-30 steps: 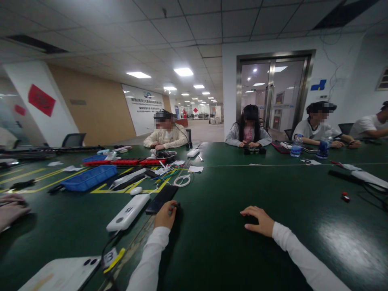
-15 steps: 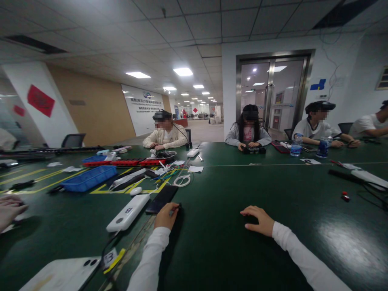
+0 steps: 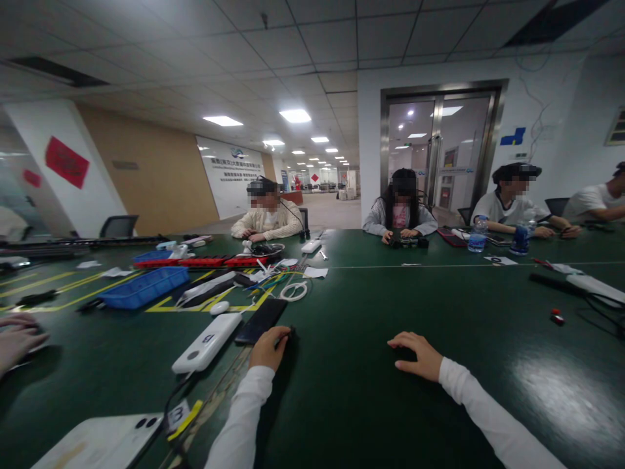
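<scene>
My left hand [image 3: 268,348] is closed at the fingertips on a small black object [image 3: 292,332], mostly hidden by the fingers, so its kind cannot be made out. Right beside that hand lies a black smartphone [image 3: 261,320], flat on the green table [image 3: 342,391]. Left of the phone is a white power bank [image 3: 208,343] with a cable at its near end. My right hand [image 3: 417,354] rests on the table with thumb and fingers apart, holding nothing.
At the near left lies a white phone-like device [image 3: 102,443] by a numbered tag [image 3: 178,415]. A blue tray [image 3: 144,286], cables [image 3: 293,291] and red strips [image 3: 195,262] lie beyond. A co-worker's hand [image 3: 19,339] is at far left. Several people sit opposite, near water bottles [image 3: 477,234].
The co-worker's hand at the far left has shifted slightly to the right. My own hands stay almost where they were.
</scene>
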`<state>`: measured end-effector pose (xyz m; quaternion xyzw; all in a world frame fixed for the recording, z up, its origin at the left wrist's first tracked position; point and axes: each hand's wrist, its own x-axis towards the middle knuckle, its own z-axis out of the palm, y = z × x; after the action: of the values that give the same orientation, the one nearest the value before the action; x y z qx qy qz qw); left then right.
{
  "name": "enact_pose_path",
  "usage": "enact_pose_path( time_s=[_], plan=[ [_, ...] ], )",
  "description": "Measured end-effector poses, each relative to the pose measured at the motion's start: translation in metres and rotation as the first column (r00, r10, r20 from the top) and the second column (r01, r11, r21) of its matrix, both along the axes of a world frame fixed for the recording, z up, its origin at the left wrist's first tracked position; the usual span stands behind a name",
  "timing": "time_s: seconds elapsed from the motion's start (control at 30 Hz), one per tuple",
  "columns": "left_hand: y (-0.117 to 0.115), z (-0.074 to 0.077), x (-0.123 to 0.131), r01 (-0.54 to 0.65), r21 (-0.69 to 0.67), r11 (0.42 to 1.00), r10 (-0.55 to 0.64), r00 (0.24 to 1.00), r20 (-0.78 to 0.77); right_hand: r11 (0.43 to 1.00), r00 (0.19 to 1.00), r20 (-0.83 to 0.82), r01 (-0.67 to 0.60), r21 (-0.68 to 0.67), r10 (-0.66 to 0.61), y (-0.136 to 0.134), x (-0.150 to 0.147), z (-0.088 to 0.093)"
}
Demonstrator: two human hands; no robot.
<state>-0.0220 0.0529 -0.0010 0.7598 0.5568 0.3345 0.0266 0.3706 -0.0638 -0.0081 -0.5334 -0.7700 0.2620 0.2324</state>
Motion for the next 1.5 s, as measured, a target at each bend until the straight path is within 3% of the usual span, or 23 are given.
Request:
enact_pose_path(
  time_s=[0.2,0.37,0.57,0.67,0.8,0.97,1.1,1.23,1.5],
  plan=[
    [0.001,-0.003,-0.001,-0.019,-0.008,1.0,0.018,0.999,-0.036,0.995,0.999,-0.03,-0.033,0.092,0.036,-0.009,-0.001,0.008],
    [0.001,-0.001,-0.001,0.022,0.012,1.0,-0.021,0.999,-0.035,0.998,1.0,-0.022,-0.007,0.055,0.008,-0.009,0.0,0.008],
    [-0.002,-0.001,0.008,-0.015,-0.045,0.999,0.015,1.0,-0.015,0.998,0.999,-0.035,-0.014,0.06,0.016,-0.008,0.001,0.006],
    [-0.01,-0.001,0.029,0.029,-0.07,0.997,-0.028,1.0,0.014,0.998,1.0,-0.012,0.005,0.06,-0.005,-0.006,0.0,0.006],
    [-0.024,-0.001,0.08,0.168,-0.112,0.979,-0.165,0.986,0.04,0.996,1.0,-0.017,-0.01,0.086,0.012,-0.005,-0.002,0.007],
    [-0.043,-0.007,0.154,0.378,-0.128,0.917,-0.363,0.923,0.126,0.996,0.999,0.016,0.034,0.086,-0.035,0.001,-0.002,0.005],
    [-0.056,-0.01,0.198,0.501,-0.118,0.858,-0.47,0.856,0.217,0.987,0.999,0.037,0.025,0.158,-0.032,0.007,-0.001,0.0],
    [-0.065,-0.009,0.216,0.541,-0.125,0.832,-0.506,0.831,0.231,0.984,0.998,0.054,0.03,0.178,-0.04,0.009,-0.001,-0.001],
    [-0.066,-0.006,0.217,0.544,-0.141,0.827,-0.502,0.828,0.25,0.982,0.998,0.056,0.028,0.189,-0.04,0.006,-0.001,0.002]
  ],
)
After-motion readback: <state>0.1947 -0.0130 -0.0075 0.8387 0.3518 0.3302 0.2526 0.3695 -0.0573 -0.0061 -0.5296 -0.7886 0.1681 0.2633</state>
